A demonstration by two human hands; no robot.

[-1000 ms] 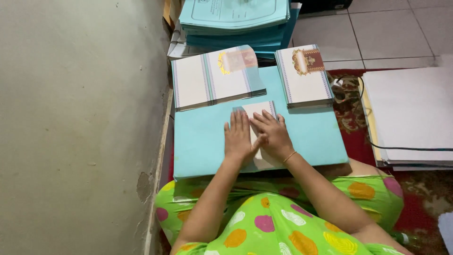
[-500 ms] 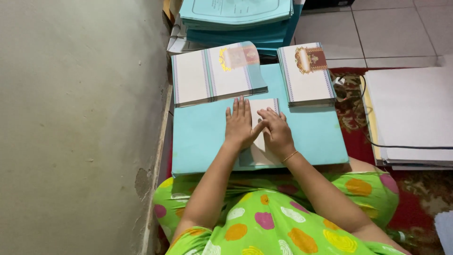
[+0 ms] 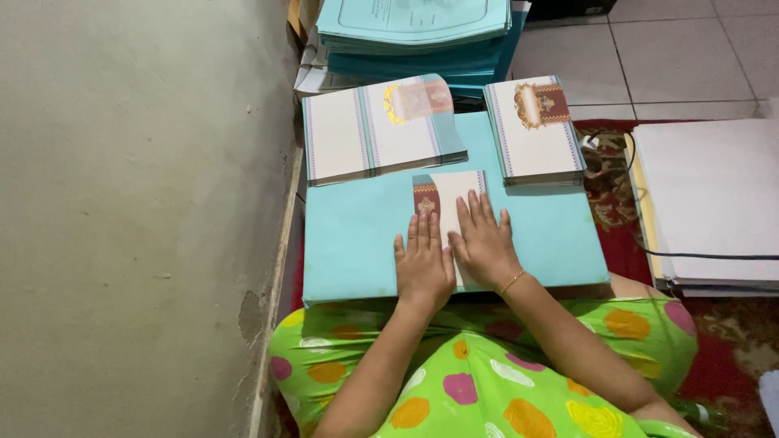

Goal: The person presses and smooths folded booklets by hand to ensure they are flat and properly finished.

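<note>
Folded white card [image 3: 448, 203] with a maroon ornamental panel lies flat on the light-blue board [image 3: 357, 243], long axis running away from the person, maroon end far. Left hand [image 3: 423, 266] and right hand [image 3: 484, 243] both press on it, palms down, fingers extended and close together, gripping nothing. Beyond: a fanned stack of printed cards [image 3: 377, 128] at far left, a squared card stack [image 3: 533, 130] at far right. Teal folders [image 3: 414, 28] piled behind. White sheet stack [image 3: 706, 203] on the right.
</note>
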